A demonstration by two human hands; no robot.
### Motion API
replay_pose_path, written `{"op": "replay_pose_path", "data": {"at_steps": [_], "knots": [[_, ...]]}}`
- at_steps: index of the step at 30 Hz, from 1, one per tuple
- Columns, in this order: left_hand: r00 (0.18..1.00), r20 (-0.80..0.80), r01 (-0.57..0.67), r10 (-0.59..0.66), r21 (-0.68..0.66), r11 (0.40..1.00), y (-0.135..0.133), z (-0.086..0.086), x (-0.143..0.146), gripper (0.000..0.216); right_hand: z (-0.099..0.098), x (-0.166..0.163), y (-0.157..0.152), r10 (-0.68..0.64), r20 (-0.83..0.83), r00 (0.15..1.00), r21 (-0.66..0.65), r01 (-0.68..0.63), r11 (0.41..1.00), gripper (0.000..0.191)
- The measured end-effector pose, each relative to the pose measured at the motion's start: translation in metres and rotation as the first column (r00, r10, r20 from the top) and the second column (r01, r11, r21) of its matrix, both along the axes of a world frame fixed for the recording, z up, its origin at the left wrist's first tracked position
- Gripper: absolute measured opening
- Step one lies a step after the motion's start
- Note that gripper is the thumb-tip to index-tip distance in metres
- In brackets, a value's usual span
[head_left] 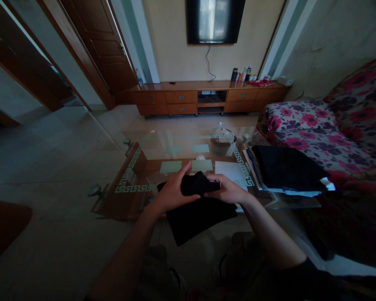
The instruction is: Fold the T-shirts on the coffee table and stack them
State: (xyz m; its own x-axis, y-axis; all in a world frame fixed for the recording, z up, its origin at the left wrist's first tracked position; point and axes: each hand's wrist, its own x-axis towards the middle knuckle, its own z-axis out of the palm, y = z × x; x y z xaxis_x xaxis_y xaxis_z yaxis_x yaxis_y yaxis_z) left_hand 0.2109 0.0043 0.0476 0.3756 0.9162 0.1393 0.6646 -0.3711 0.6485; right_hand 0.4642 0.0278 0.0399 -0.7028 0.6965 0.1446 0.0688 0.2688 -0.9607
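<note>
A piece of black cloth, partly folded, lies over the near edge of the glass coffee table, and its lower part hangs past that edge. My left hand grips the raised fold from the left, thumb toward me and fingers on the far side. From the right, my right hand pinches the same fold between thumb and fingers. The cloth is too dark to tell what garment it is. To the right, a stack of folded clothes rests on the table corner, a black one on top and lighter ones beneath.
White paper lies on or under the glass beyond my right hand. A bowl-like container shows near the far right corner. A flowered sofa stands at the right. Along the wall runs a low wooden cabinet below a television.
</note>
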Motion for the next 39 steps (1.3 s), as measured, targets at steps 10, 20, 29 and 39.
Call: {"op": "replay_pose_path", "data": {"at_steps": [10, 20, 29, 39], "knots": [[0.975, 0.146, 0.210, -0.169, -0.338, 0.918, -0.007, 0.000, -0.002, 0.052, 0.016, 0.007, -0.009, -0.039, 0.139, 0.990, 0.054, 0.032, 0.998, 0.021], [0.945, 0.304, 0.257, -0.124, -0.449, 0.856, -0.005, -0.017, 0.006, 0.053, 0.023, 0.012, -0.014, -0.013, 0.346, 0.938, 0.049, -0.004, 0.999, 0.035], [0.952, 0.299, 0.234, -0.068, -0.565, 0.791, -0.002, -0.035, 0.005, 0.053, 0.051, 0.069, -0.005, -0.205, 0.126, 0.971, -0.045, 0.212, 0.976, 0.039], [0.912, 0.382, 0.364, -0.152, -0.579, 0.730, -0.004, -0.033, 0.005, 0.042, 0.043, 0.120, -0.001, -0.443, 0.104, 0.891, -0.172, 0.455, 0.874, 0.041]]}}
